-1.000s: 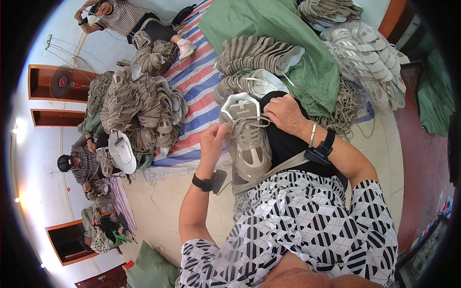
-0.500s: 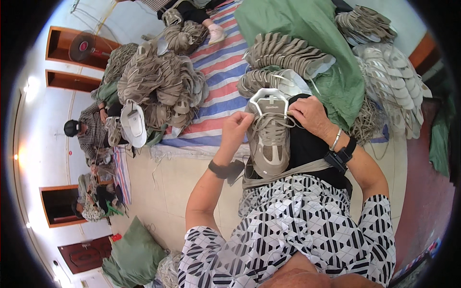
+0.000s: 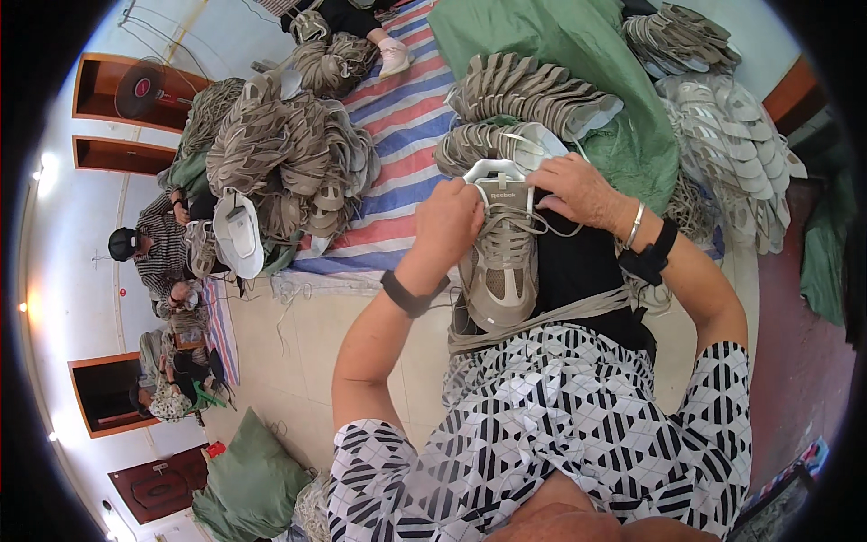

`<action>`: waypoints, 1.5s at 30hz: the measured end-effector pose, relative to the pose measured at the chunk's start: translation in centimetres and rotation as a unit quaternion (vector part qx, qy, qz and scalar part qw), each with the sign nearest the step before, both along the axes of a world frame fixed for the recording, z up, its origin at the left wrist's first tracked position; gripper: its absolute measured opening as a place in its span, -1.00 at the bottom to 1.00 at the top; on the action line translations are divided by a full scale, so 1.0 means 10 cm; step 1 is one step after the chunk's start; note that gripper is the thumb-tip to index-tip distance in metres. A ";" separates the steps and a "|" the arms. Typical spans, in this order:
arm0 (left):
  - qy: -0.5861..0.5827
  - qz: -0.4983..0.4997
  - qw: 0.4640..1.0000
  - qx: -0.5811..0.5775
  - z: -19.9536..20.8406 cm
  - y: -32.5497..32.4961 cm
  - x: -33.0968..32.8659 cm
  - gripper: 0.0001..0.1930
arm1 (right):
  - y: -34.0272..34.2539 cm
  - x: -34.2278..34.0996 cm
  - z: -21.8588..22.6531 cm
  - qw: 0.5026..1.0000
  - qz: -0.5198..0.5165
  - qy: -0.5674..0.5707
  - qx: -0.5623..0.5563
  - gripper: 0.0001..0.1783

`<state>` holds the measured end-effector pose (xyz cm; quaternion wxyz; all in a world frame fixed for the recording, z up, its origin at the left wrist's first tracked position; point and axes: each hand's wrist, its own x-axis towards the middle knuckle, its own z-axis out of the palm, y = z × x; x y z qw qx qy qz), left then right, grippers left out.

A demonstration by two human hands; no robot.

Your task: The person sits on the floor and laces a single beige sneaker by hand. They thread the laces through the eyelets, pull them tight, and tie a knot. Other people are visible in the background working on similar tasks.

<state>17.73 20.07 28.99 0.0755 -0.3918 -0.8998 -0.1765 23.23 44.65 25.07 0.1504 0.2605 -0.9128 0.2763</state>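
Observation:
A beige-grey sneaker upper [image 3: 498, 275] with a white-edged collar lies over my black-clad thigh, toe toward me. Beige shoelace [image 3: 508, 226] crosses its front, and a loose loop hangs off its right side. At the collar's left edge, my left hand [image 3: 449, 221] is closed with fingers curled on the upper; its fingertips are partly hidden. On the opposite edge, my right hand [image 3: 582, 191] pinches with thumb and forefinger, apparently on the lace just above the loop. A beige cord bundle [image 3: 551, 318] runs across my lap.
Stacked beige uppers [image 3: 537, 90] lie ahead beside a green sheet [image 3: 578, 41]. More piles [image 3: 280, 144] stand left on a striped mat [image 3: 397, 131], white-lined uppers [image 3: 731, 158] at right. A co-worker [image 3: 158, 244] sits far left. A green sack [image 3: 253, 465] rests lower left.
My left hand has moved up along the collar's left edge and its fingers have curled in. My right hand has risen slightly to the collar's upper right. The view has shifted a little.

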 end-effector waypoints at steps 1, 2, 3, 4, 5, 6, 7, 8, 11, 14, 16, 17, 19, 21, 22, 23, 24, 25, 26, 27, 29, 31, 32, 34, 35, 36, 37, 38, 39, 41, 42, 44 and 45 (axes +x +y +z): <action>-0.001 -0.017 1.000 -0.009 0.02 0.01 -0.05 -0.87 | 0.00 -0.04 0.01 0.999 0.029 0.010 0.025 -0.75; -0.038 -0.034 0.999 -0.001 0.05 -0.06 -0.13 -0.85 | 0.00 -0.08 0.03 0.997 0.058 0.020 0.050 -0.74; -0.082 -0.056 0.995 0.028 0.10 -0.09 -0.18 -0.81 | 0.00 -0.11 0.04 0.993 0.084 0.028 0.073 -0.73; -0.128 -0.077 0.987 0.057 0.15 -0.11 -0.22 -0.78 | 0.00 -0.15 0.10 0.992 0.094 -0.014 0.084 -0.77; -0.173 -0.097 0.977 0.085 0.20 -0.13 -0.27 -0.73 | 0.00 -0.23 0.14 0.984 0.121 -0.090 0.097 -0.79; -0.244 -0.139 0.959 0.040 0.25 -0.17 -0.34 -0.60 | 0.00 -0.33 0.19 0.968 0.147 -0.169 0.110 -0.80; -0.251 -0.152 0.956 0.017 0.29 -0.17 -0.39 -0.60 | 0.03 -0.43 0.22 0.947 0.171 -0.245 0.122 -0.81; -0.258 -0.165 0.952 -0.006 0.32 -0.17 -0.44 -0.60 | 0.03 -0.50 0.17 0.939 0.195 -0.265 0.100 -0.81; -0.264 -0.158 0.950 -0.046 0.34 -0.18 -0.47 -0.68 | -0.20 -0.46 0.27 0.931 0.072 -0.334 0.129 -0.82; -0.226 -0.159 0.958 -0.072 0.40 -0.12 -0.43 -0.73 | -0.24 -0.40 0.20 0.936 0.028 -0.331 0.117 -0.84; -0.226 -0.160 0.960 -0.046 0.34 -0.14 -0.44 -0.73 | -0.26 -0.39 0.18 0.934 -0.003 -0.344 0.096 -0.85; -0.225 -0.160 0.960 -0.034 0.31 -0.16 -0.44 -0.73 | -0.26 -0.37 0.17 0.935 -0.014 -0.343 0.093 -0.85; -0.192 -0.154 0.969 -0.029 0.28 -0.21 -0.41 -0.75 | -0.29 -0.33 0.22 0.937 -0.024 -0.332 0.105 -0.85; -0.167 -0.153 0.974 -0.021 0.27 -0.23 -0.38 -0.77 | -0.27 -0.30 0.30 0.940 -0.029 -0.310 0.139 -0.85; -0.160 -0.156 0.975 -0.014 0.27 -0.21 -0.37 -0.77 | -0.27 -0.31 0.27 0.952 0.006 -0.258 0.167 -0.84; -0.152 -0.158 0.976 -0.008 0.27 -0.21 -0.36 -0.77 | -0.28 -0.32 0.22 0.959 0.041 -0.205 0.194 -0.83; -0.148 -0.158 0.976 -0.006 0.25 -0.22 -0.36 -0.78 | -0.27 -0.34 0.18 0.961 0.075 -0.150 0.220 -0.82; -0.145 -0.158 0.977 -0.004 0.23 -0.24 -0.35 -0.78 | -0.26 -0.36 0.13 0.962 0.064 -0.185 0.192 -0.81; -0.141 -0.158 0.977 -0.002 0.21 -0.25 -0.35 -0.78 | -0.25 -0.38 0.09 0.960 0.052 -0.221 0.163 -0.80; -0.147 -0.154 0.977 0.007 0.18 -0.26 -0.36 -0.78 | -0.24 -0.40 0.03 0.956 0.041 -0.257 0.135 -0.79; -0.156 -0.148 0.976 0.024 0.16 -0.25 -0.37 -0.78 | -0.19 -0.44 -0.19 0.966 -0.013 -0.250 -0.057 -0.79; -0.158 -0.146 0.976 0.041 0.15 -0.26 -0.35 -0.78 | -0.05 -0.65 -0.26 0.965 -0.068 -0.186 -0.173 -0.81; -0.159 -0.145 0.975 0.049 0.15 -0.27 -0.33 -0.78 | 0.08 -0.80 -0.26 0.969 -0.101 -0.124 -0.189 -0.82; -0.170 -0.133 0.975 0.047 0.10 -0.26 -0.34 -0.77 | 0.32 -1.01 -0.15 0.961 -0.193 -0.079 -0.179 -0.87; -0.176 -0.125 0.975 0.046 0.09 -0.27 -0.34 -0.77 | 0.34 -1.04 -0.07 0.953 -0.245 -0.095 -0.152 -0.91; -0.141 -0.135 0.980 0.026 0.11 -0.26 -0.35 -0.76 | 0.22 -1.00 -0.05 0.968 -0.199 -0.014 -0.151 -0.89; -0.108 -0.140 0.984 0.008 0.13 -0.28 -0.33 -0.74 | -0.06 -0.91 -0.05 0.976 -0.145 0.064 -0.149 -0.86; -0.075 -0.144 0.987 -0.009 0.15 -0.28 -0.31 -0.73 | -0.27 -0.78 -0.02 0.975 -0.090 0.141 -0.143 -0.84; -0.061 -0.151 0.987 0.000 0.14 -0.28 -0.31 -0.72 | -0.42 -0.63 0.03 0.988 -0.045 0.111 -0.095 -0.84; -0.032 -0.166 0.986 0.007 0.15 -0.28 -0.32 -0.71 | -0.66 -0.43 0.14 0.997 0.046 0.055 -0.008 -0.85; -0.040 -0.154 0.987 0.004 0.16 -0.28 -0.31 -0.72 | -0.68 -0.46 0.14 0.998 0.059 0.027 -0.001 -0.83; -0.056 -0.130 0.990 0.000 0.19 -0.29 -0.28 -0.73 | -0.67 -0.49 0.13 0.996 0.085 -0.028 0.012 -0.79; -0.072 -0.122 0.990 0.000 0.18 -0.29 -0.28 -0.74 | -0.66 -0.48 0.10 0.996 0.082 -0.036 0.007 -0.80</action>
